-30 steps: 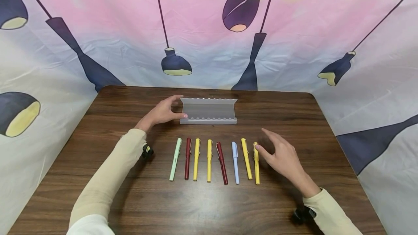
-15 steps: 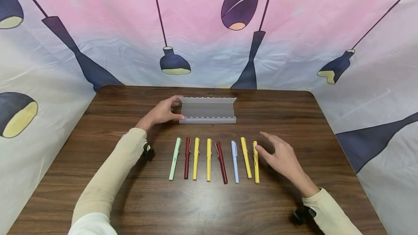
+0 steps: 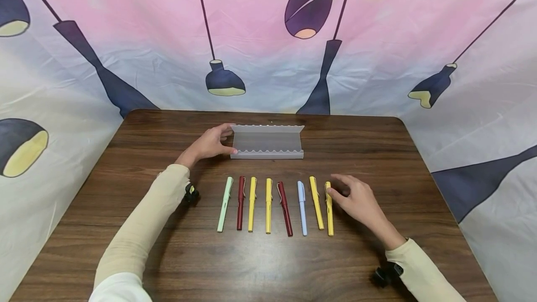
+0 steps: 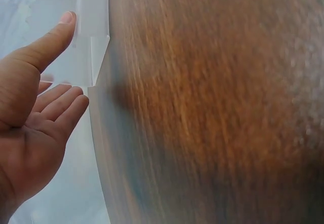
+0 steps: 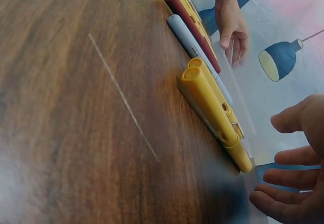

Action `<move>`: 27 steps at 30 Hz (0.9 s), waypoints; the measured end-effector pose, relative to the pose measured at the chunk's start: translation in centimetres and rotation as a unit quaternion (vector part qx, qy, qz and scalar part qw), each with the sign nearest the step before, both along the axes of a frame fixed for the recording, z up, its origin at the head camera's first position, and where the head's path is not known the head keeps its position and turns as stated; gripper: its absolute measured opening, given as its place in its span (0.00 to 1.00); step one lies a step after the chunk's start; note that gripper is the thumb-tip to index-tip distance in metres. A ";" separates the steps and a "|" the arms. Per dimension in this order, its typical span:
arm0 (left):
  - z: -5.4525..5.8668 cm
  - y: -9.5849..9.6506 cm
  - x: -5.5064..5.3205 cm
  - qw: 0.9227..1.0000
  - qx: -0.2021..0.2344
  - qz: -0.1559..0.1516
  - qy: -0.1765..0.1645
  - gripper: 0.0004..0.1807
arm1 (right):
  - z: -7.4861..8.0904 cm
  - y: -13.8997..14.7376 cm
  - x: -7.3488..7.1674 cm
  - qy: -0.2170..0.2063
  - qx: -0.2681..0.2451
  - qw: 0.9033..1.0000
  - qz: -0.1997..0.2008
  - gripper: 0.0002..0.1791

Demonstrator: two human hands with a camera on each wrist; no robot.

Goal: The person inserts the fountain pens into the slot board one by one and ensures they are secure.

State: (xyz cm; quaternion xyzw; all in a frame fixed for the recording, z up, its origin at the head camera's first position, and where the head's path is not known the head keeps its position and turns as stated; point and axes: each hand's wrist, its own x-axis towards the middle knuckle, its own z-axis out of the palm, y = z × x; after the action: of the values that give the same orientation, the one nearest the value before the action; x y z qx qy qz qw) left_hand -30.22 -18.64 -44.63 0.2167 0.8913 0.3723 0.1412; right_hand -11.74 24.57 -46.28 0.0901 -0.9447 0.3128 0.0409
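A translucent pen rack point(image 3: 267, 141) with scalloped edges stands toward the back of the table. My left hand point(image 3: 207, 143) holds its left end, thumb at the front edge and index finger at the rear. In the left wrist view the thumb point(image 4: 58, 36) lies straight along the rack's end, the other fingers loosely bent. Below the rack, several capped pens lie in a row: light green point(image 3: 224, 205), dark red point(image 3: 241, 203), pale blue point(image 3: 302, 208) and yellow. My right hand point(image 3: 356, 199) hovers by the rightmost yellow pen point(image 3: 329, 213); the right wrist view shows its fingers apart from that pen.
The dark wood-grain table point(image 3: 260, 269) has rounded far corners. A fabric backdrop point(image 3: 268, 36) printed with hanging lamps rises behind it and along both sides. Small black cameras are strapped at the left wrist point(image 3: 191, 194) and right wrist point(image 3: 388, 274).
My right hand's fingers have drawn in, the index fingertip moving left and down toward the rightmost yellow pen's cap. The left hand stays at the rack, and the pens lie as before.
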 end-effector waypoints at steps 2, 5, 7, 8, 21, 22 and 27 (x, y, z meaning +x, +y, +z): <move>0.0 0.0 -0.1 1.000 0.001 -0.001 -0.003 0.52 | 0.0 0.0 -0.1 -0.007 0.001 1.000 -0.002 0.25; 0.1 -0.1 -0.1 1.000 0.000 -0.002 -0.006 0.52 | -0.1 -0.1 -0.3 -0.012 -0.003 1.000 -0.002 0.24; 0.1 -0.1 -0.1 1.000 -0.002 -0.003 -0.008 0.51 | -0.2 -0.1 -0.5 -0.014 -0.005 1.000 -0.002 0.24; 0.1 -0.1 -0.1 1.000 -0.002 -0.004 -0.010 0.51 | -0.2 -0.1 -0.5 -0.015 -0.006 1.000 -0.003 0.24; 0.0 -0.1 -0.3 0.999 0.005 -0.013 -0.029 0.52 | -0.6 -0.6 -1.2 -0.070 0.008 0.997 -0.024 0.26; 0.0 -0.2 -0.3 0.999 0.005 -0.013 -0.029 0.52 | -0.6 -0.6 -1.3 -0.074 0.009 0.997 -0.024 0.26; 0.0 -0.2 -0.2 0.999 0.005 -0.013 -0.030 0.52 | -0.6 -0.9 -1.7 -0.091 0.012 0.995 -0.026 0.28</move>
State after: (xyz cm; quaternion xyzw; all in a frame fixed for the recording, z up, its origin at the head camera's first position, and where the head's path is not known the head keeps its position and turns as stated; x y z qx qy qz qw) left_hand -30.46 -18.82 -44.60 0.2176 0.8819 0.3814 0.1715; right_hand -13.41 23.70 -46.87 0.0374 -0.9502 0.3069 -0.0383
